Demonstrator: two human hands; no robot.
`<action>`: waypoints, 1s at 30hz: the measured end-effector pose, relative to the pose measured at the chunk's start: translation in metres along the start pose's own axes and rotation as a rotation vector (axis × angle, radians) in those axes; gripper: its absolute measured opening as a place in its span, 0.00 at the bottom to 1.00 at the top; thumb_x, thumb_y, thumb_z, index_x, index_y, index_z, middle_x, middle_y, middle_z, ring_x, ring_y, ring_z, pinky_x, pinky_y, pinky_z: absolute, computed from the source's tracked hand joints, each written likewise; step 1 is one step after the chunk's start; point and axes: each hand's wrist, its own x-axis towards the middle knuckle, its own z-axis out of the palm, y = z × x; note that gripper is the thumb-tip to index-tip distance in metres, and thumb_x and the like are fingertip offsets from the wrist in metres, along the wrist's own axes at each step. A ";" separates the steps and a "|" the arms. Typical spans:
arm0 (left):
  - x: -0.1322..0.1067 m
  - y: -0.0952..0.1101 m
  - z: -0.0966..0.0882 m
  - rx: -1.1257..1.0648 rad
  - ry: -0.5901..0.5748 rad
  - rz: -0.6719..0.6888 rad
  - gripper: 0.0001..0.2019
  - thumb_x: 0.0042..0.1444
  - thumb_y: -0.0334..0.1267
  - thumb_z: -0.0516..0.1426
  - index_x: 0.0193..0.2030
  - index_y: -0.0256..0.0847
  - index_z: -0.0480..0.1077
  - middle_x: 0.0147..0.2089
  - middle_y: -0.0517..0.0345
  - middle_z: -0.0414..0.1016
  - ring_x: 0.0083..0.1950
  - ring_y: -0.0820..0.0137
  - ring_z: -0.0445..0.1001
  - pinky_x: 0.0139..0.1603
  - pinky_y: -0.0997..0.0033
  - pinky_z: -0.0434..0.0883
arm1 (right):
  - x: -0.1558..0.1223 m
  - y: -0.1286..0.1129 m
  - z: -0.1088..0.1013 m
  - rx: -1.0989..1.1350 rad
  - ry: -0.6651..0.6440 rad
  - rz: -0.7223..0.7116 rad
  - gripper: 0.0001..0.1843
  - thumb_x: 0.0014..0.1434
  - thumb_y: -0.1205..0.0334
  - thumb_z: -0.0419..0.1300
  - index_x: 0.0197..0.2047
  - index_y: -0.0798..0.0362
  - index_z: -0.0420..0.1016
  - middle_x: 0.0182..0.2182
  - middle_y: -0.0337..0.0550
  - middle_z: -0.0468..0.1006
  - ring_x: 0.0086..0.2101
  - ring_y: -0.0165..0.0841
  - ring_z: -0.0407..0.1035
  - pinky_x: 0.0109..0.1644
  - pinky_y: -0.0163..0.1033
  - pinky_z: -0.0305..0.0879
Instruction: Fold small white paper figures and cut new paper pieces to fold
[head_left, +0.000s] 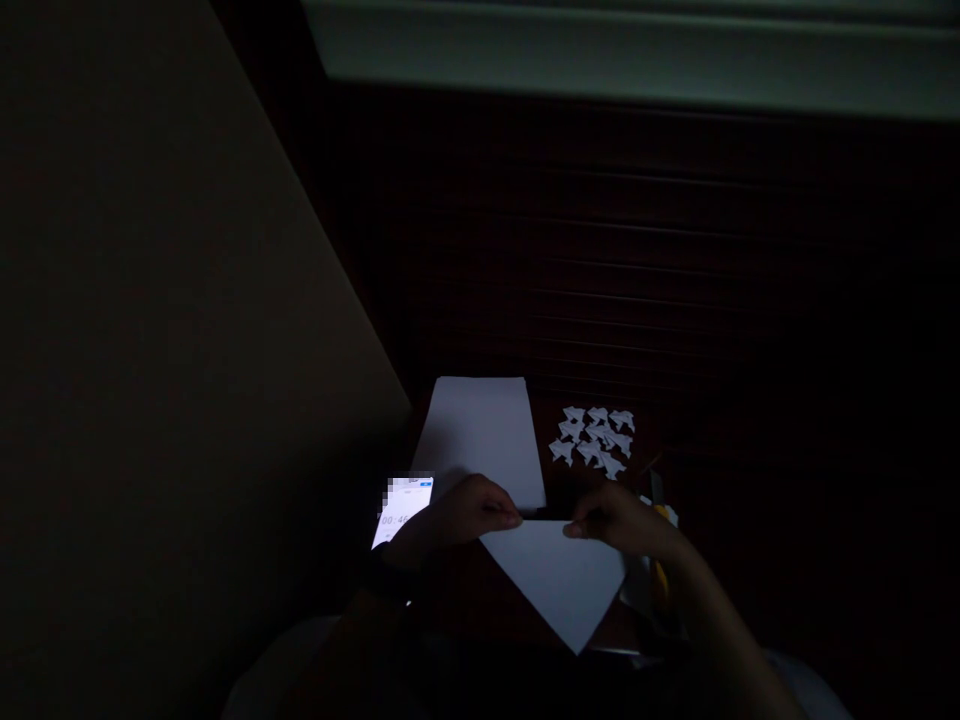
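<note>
Both of my hands pinch the far edge of a white sheet of paper, whose lower corner points toward me. My left hand grips it near the left end of that edge, fingers closed. Farther right along the same edge, my right hand has thumb and fingers pressed on the paper. Behind my left hand lies a stack of white paper. Several small folded paper figures sit in a group beyond my right hand.
A lit phone with timer digits lies left of my left hand, partly covered by my wrist. Beside my right forearm is a yellow-handled tool, too dark to name. A pale wall rises on the left; dark slatted panelling stands behind.
</note>
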 end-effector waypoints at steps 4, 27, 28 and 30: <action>-0.004 0.011 -0.004 -0.021 -0.037 0.030 0.12 0.50 0.42 0.56 0.34 0.37 0.75 0.30 0.55 0.76 0.30 0.71 0.71 0.30 0.78 0.63 | -0.012 0.004 -0.019 0.032 0.016 0.023 0.17 0.52 0.51 0.56 0.27 0.57 0.76 0.21 0.39 0.72 0.23 0.28 0.62 0.25 0.32 0.55; -0.028 0.030 0.068 -0.787 0.472 -0.031 0.21 0.47 0.51 0.57 0.39 0.34 0.70 0.38 0.47 0.75 0.38 0.64 0.74 0.38 0.67 0.69 | -0.042 0.008 0.040 0.605 0.414 0.167 0.22 0.37 0.45 0.65 0.20 0.58 0.71 0.15 0.35 0.65 0.17 0.24 0.54 0.21 0.32 0.49; -0.031 0.030 0.072 -0.797 0.473 -0.029 0.21 0.47 0.51 0.57 0.37 0.33 0.71 0.37 0.47 0.75 0.37 0.64 0.74 0.37 0.67 0.69 | -0.045 0.008 0.047 0.615 0.409 0.176 0.22 0.37 0.45 0.65 0.21 0.58 0.71 0.15 0.35 0.65 0.17 0.24 0.55 0.21 0.32 0.49; -0.037 0.027 0.076 -0.824 0.488 -0.010 0.19 0.46 0.50 0.58 0.35 0.32 0.70 0.36 0.47 0.75 0.36 0.65 0.74 0.36 0.68 0.69 | -0.054 0.011 0.059 0.611 0.471 0.194 0.23 0.38 0.43 0.64 0.19 0.57 0.69 0.14 0.34 0.64 0.17 0.24 0.54 0.20 0.31 0.49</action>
